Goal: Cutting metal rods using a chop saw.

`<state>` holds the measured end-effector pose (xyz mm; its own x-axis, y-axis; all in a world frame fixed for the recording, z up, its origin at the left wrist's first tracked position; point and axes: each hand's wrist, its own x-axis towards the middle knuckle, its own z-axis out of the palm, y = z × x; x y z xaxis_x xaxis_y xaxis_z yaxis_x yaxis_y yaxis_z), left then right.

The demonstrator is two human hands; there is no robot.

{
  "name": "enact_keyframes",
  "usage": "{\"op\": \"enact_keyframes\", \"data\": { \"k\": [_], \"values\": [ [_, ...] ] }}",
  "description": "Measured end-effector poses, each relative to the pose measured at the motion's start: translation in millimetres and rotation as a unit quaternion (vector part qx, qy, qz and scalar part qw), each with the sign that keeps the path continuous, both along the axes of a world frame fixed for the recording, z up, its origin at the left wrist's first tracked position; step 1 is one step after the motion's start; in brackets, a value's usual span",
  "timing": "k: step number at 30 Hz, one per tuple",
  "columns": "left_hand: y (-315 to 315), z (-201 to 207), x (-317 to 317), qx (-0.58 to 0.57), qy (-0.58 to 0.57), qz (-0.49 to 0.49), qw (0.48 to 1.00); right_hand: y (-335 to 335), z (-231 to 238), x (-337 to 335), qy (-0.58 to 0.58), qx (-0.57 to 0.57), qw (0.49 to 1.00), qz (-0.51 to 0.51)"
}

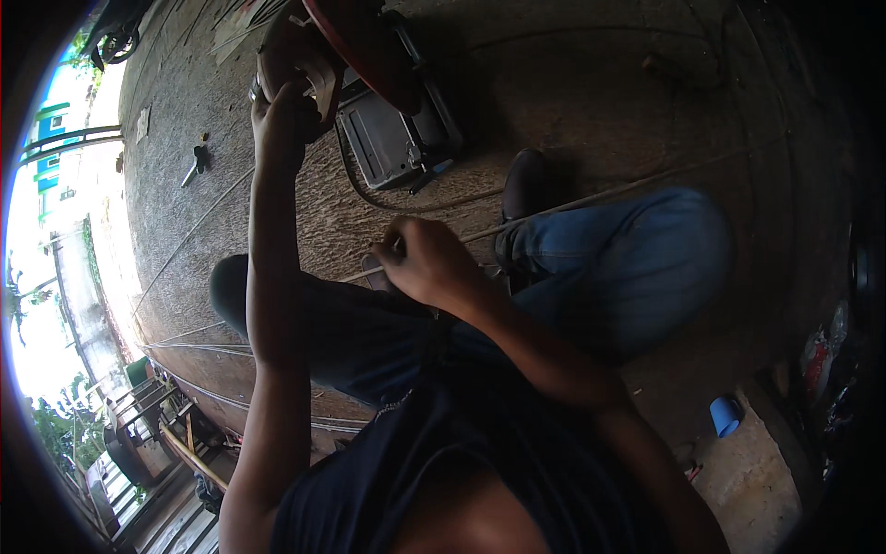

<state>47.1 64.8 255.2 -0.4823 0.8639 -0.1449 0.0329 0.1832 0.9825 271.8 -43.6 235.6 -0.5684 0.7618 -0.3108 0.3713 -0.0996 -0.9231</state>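
Note:
My left hand is closed around the handle of what looks like a cut-off saw, at the top of the view. The saw has a reddish round disc or guard and a grey metal base with a small crank. Nearer to me, my right hand is closed in a pinch on a long thin rod. The rod runs across my legs and off to the right, with a short end showing left of the hand. Its finer details are lost in shadow.
A dark cable curves beside the saw base. A small dark tool lies on the rough floor at left. Several long thin rods lie at lower left. A blue cup is at lower right. My shoe stands near the base.

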Motion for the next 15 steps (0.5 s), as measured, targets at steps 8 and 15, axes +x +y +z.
{"op": "enact_keyframes", "data": {
  "k": [8,15],
  "values": [
    [-6,-18,-1,0.044,-0.033,-0.027,0.998,18,-154,-59,-0.212,-0.093,0.965,-0.122],
    [-8,-17,5,0.023,-0.007,-0.016,1.0,26,-200,-68,-0.19,-0.099,0.95,-0.227]
  ]
}}
